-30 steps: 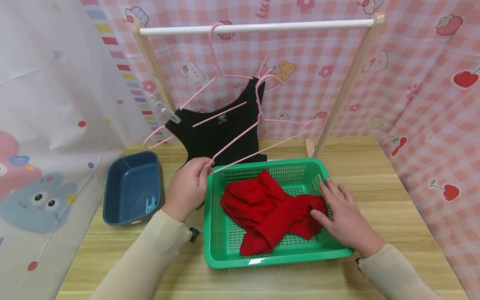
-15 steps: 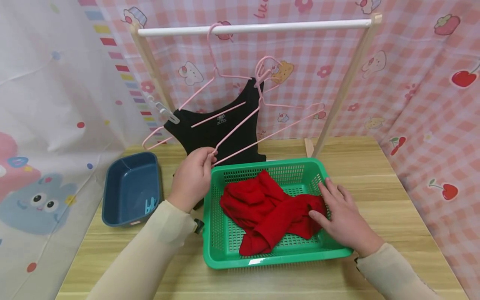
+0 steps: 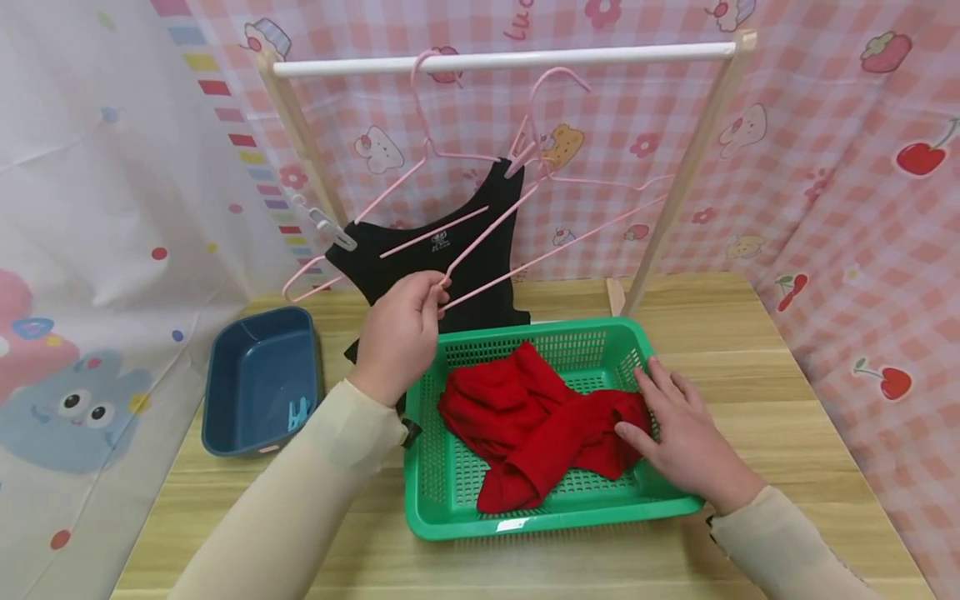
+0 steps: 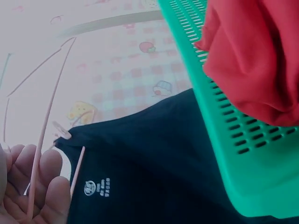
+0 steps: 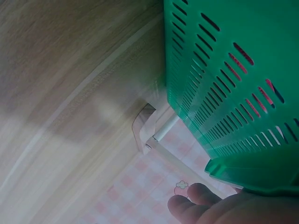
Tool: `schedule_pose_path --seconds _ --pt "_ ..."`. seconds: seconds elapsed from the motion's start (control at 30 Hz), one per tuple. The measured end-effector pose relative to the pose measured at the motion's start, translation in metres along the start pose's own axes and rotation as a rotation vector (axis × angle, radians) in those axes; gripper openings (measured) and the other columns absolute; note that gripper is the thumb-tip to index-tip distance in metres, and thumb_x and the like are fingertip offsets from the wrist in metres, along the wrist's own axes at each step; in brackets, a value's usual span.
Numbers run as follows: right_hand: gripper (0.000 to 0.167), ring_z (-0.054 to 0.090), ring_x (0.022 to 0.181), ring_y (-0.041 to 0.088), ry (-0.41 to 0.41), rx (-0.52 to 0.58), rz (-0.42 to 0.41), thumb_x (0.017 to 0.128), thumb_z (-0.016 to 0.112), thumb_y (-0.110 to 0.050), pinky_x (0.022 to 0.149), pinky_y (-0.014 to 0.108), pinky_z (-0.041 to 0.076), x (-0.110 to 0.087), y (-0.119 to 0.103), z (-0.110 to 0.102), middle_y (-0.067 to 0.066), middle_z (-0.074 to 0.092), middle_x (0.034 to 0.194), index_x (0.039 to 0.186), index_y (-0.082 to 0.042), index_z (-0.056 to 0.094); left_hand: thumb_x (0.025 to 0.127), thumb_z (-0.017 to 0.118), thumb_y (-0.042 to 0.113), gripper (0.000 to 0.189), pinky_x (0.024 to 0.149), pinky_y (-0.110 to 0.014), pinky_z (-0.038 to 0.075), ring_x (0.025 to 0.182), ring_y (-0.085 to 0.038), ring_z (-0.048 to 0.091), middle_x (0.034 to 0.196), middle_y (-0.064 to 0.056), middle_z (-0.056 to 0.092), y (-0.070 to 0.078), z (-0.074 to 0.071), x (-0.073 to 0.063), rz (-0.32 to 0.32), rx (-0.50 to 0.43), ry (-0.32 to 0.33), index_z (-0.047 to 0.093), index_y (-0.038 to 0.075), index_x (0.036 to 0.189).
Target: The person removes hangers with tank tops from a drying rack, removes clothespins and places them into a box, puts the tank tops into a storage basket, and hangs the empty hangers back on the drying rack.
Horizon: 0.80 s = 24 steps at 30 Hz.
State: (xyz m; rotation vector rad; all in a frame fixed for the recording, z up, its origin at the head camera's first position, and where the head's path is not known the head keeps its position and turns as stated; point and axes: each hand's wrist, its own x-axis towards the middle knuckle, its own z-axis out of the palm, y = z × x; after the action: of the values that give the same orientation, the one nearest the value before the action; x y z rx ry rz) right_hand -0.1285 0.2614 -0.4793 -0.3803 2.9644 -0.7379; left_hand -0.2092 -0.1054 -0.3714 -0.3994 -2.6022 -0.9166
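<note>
My left hand [image 3: 405, 333] pinches the lower left corner of a pink hanger [image 3: 491, 231], held raised with its hook below the rack's bar. Behind it a black tank top [image 3: 412, 267] hangs on another pink hanger [image 3: 393, 185], hooked over the bar. A clear clothespin [image 3: 333, 232] grips its left strap, and a pink clothespin [image 3: 517, 160] its right one. Astride the right rim of a green basket [image 3: 585, 518] lies my right hand [image 3: 686, 429], fingers fairly straight, thumb inside by a crumpled red garment [image 3: 547, 433].
A drying rack with a white bar [image 3: 510, 62] and wooden posts stands at the back. On the left sits a dark blue bin [image 3: 258, 367] holding light blue clothespins [image 3: 297, 414]. Everything rests on a wooden table [image 3: 757, 375]; patterned curtains close off the back and sides.
My left hand has moved up and to the right with the pink hanger, whose hook has turned upward and now stands nearer the bar. The right hand stays at the basket's rim.
</note>
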Motion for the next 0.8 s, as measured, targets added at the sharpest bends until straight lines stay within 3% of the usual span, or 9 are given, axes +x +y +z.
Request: schedule_pose_path --seconds 0.8 --pt "0.086 0.027 0.148 0.055 -0.006 -0.003 0.009 0.103 0.064 -0.051 0.107 0.073 0.043 0.0 0.002 0.002 0.02 0.01 0.177 0.165 -0.003 0.03 0.112 0.05 0.023 0.029 0.091 -0.044 0.059 0.094 -0.021 0.073 0.112 -0.008 0.075 0.028 0.009 0.03 0.02 -0.021 0.021 0.069 0.009 0.129"
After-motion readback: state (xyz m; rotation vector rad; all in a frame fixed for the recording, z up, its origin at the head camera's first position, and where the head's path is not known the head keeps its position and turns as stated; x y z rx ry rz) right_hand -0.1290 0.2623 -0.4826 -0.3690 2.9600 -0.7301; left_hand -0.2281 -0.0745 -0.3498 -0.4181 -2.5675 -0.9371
